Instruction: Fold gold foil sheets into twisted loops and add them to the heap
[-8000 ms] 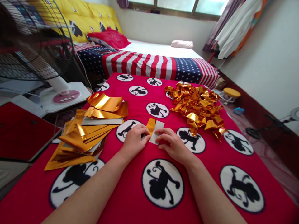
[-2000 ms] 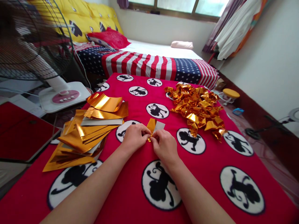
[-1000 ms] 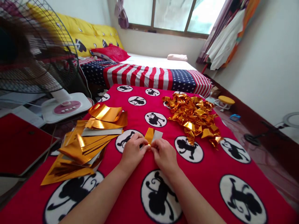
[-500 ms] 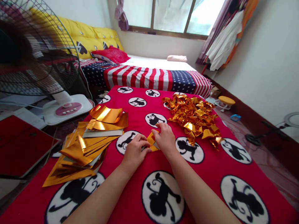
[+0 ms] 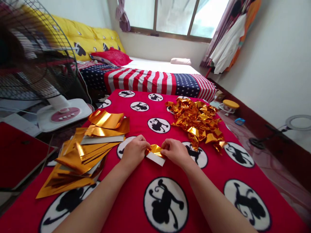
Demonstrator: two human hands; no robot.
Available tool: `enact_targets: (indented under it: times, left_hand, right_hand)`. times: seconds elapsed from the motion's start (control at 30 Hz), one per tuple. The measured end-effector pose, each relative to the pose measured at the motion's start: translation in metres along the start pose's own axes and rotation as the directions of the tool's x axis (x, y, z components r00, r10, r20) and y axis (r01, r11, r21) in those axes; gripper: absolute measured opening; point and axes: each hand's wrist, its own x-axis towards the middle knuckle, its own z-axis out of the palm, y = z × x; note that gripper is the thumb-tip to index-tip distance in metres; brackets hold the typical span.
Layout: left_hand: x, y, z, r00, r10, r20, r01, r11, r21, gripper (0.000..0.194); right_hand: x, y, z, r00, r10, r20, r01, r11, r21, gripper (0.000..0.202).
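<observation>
Folded gold foil paper (image 5: pixel 155 150) is on the desk (image 5: pixel 126 200), btwn L hand (image 5: pixel 134 149) and R hand (image 5: pixel 175 150), w/ its whitish strip (image 5: pixel 155 159) toward 6 o'clock. L hand, at its 9 o'clock, has fingers nearly closed, pinching one end; R hand, at 3 o'clock, pinches the other likewise. Loose stack of gold foil sheets (image 5: pixel 89 150) is farther at 9 o'clock, heap of folded foil pieces (image 5: pixel 197 118) approx. 2 o'clock.

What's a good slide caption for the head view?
Left hand and right hand hold a folded gold paper, with gold sheets at left, gold pieces piled at right.
</observation>
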Motion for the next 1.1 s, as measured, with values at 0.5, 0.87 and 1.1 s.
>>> enact_targets:
  times: [0.5,0.87,1.1]
  left_hand:
    - [-0.001,0.002,0.012,0.997,0.056,-0.045,-0.062,0.989,-0.131,0.023]
    - [-0.006,0.003,0.013,0.993,0.053,-0.107,-0.071,0.982,-0.173,0.022]
    - [-0.010,0.004,0.014,0.997,0.010,-0.074,-0.028,0.969,-0.246,0.006]
  right_hand:
    - [0.008,-0.015,0.015,0.995,-0.009,-0.097,0.010,1.000,0.008,0.014]
    - [0.025,-0.017,0.025,0.988,0.060,-0.144,-0.068,0.996,-0.050,0.010]
    - [-0.006,-0.005,0.022,0.973,-0.065,-0.223,0.064,0.998,-0.013,0.012]
